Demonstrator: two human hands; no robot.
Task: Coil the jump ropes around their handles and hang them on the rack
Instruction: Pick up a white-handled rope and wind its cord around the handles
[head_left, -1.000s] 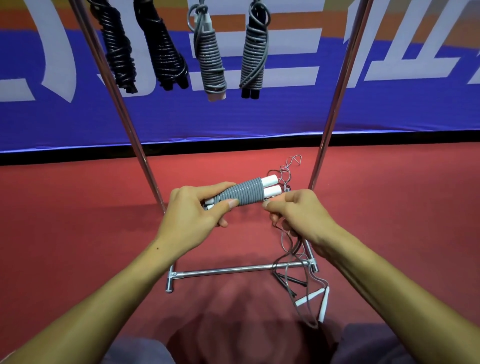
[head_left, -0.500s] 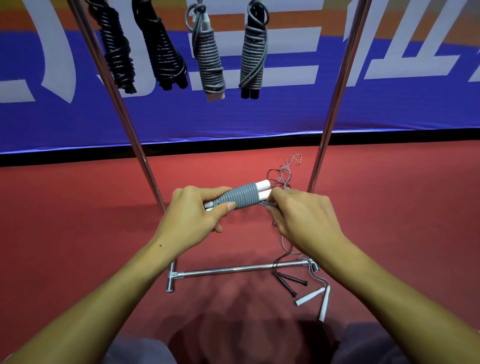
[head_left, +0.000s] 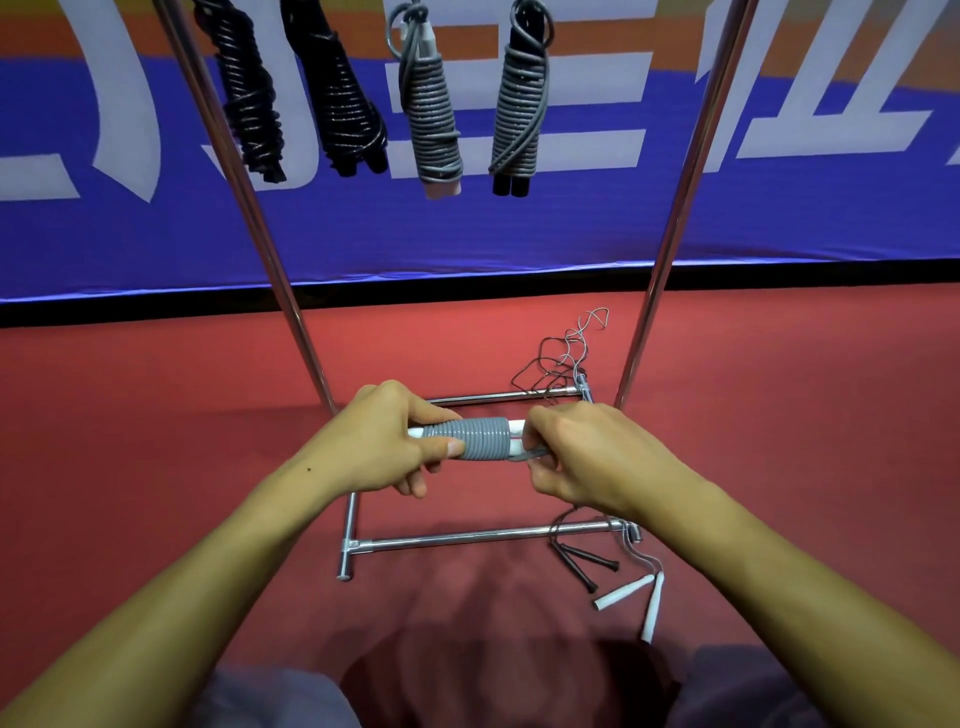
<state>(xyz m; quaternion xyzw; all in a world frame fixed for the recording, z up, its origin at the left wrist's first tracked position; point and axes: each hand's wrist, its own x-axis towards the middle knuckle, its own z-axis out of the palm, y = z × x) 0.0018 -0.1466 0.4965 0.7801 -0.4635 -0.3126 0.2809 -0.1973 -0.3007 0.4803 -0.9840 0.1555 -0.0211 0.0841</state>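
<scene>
Item: grey rope (head_left: 480, 438), coiled on its handles, above the rack (head_left: 488, 538) base. My left hand (head_left: 387, 441) is gripping it; my right hand (head_left: 582, 457) is pinching the tail. Risk: slackening grip, coils unwinding.

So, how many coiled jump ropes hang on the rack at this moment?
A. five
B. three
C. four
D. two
C: four coiled bundles hang from the top of the rack, two black ones on the left and two grey ones beside them.
</scene>
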